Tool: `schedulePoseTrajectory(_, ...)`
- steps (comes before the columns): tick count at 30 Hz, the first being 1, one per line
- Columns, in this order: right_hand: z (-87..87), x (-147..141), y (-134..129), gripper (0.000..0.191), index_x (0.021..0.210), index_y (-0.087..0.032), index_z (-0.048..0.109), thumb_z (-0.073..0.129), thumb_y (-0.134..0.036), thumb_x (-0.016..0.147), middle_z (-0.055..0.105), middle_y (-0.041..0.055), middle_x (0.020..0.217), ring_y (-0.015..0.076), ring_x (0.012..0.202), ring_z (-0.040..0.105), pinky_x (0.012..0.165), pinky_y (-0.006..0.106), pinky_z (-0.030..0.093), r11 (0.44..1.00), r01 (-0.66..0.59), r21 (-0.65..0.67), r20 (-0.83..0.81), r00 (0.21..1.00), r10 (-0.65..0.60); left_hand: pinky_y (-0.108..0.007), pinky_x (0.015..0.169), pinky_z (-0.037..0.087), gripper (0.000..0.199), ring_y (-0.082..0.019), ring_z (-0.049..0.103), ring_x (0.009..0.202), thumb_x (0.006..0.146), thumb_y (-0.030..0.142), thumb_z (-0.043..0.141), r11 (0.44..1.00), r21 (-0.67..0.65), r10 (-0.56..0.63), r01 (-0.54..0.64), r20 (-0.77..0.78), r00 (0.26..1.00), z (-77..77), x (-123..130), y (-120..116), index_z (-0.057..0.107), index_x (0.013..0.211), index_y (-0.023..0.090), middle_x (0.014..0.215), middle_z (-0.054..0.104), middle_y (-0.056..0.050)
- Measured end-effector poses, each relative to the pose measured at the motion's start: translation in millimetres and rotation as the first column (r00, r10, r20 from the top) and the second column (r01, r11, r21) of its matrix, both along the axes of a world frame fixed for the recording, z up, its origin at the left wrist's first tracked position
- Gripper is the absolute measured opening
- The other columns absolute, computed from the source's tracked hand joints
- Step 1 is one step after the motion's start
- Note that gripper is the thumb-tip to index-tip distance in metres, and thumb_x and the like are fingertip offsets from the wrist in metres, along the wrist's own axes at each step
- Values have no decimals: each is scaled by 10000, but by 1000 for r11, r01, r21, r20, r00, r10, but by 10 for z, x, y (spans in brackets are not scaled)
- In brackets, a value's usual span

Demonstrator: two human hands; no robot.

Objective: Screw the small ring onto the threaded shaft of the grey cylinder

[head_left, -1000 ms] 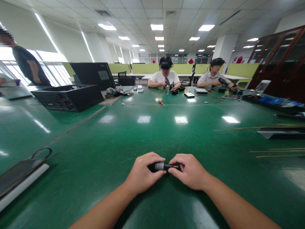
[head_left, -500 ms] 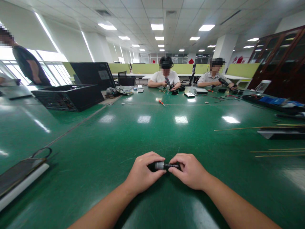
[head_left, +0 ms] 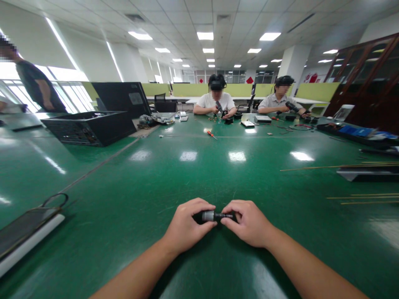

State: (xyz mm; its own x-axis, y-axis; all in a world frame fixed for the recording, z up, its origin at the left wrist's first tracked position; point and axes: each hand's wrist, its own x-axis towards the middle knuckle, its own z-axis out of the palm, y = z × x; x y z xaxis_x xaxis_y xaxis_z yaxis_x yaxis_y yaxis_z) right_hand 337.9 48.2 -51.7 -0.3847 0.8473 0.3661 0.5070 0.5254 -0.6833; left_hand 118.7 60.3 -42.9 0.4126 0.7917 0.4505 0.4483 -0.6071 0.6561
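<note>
A short cylindrical part (head_left: 208,216) lies crosswise between my hands, just above or on the green table (head_left: 174,178). It has a dark end, a wide grey band and a thinner dark ribbed shaft pointing right. My left hand (head_left: 190,222) curls around the thick end, thumb below and fingers above. At the other side, my right hand (head_left: 247,224) pinches the ribbed shaft with thumb and fingertips. The palms hide both ends of the part, so its exact kind cannot be made out.
On the left are a flat dark panel with a white edge (head_left: 31,232) and an open black computer case (head_left: 93,128). An orange screwdriver (head_left: 211,134) lies ahead. Thin brass rods (head_left: 368,198) are at right. Two people (head_left: 215,99) work with power drills across the table.
Almost nothing differs. Both hands keep their grip on the cylindrical part, with only a very slight shift of the fingers.
</note>
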Motion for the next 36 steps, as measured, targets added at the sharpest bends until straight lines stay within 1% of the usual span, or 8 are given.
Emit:
schedulePoseTrajectory(20, 20, 10, 5, 38, 839, -180, 715, 697, -190, 807, 533, -43, 603, 103, 530, 438, 604, 245, 348, 1000, 18, -8, 13, 1000, -17, -288, 780, 532, 267, -172, 679, 838, 692, 161, 803, 1000, -5, 15, -15, 2, 1000, -8, -9, 24, 744, 946, 223, 913, 729, -28)
schedulePoseTrajectory(26, 31, 10, 9, 36, 836, -183, 714, 690, -193, 811, 551, -35, 613, 108, 537, 446, 607, 246, 358, 1000, 28, -6, 25, 999, -27, -301, 773, 540, 250, -187, 682, 833, 702, 160, 781, 1000, 8, 20, -20, 12, 1000, 14, -6, 14, 743, 943, 209, 909, 728, -48)
schedulePoseTrajectory(36, 26, 9, 15, 43, 834, -184, 713, 679, -206, 819, 571, -24, 626, 113, 534, 457, 605, 247, 359, 1000, 32, 1, 25, 999, -32, -292, 771, 526, 260, -181, 679, 835, 697, 142, 784, 1000, 1, 25, -25, 1, 1000, 28, -14, 12, 739, 941, 216, 911, 726, -33)
